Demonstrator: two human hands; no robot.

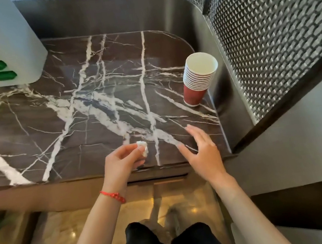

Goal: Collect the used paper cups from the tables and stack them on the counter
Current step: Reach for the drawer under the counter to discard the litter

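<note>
Cups (pixel 197 79) stand nested in one tall stack at the far right corner of the counter (pixel 30 133), leaning slightly toward the metal wall (pixel 208 35). Knock it with a careless reach and it may topple. Your left hand (pixel 122 160) pinches a white wad (pixel 143 147) over the near edge; your right hand (pixel 200 151) hovers beside it, fingers spread, holding nothing.

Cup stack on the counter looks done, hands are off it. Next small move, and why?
Probably drop the white wad that the left hand pinches. The cup stack stands upright on the marble counter, and the right hand hovers open, holding no cup.
</note>
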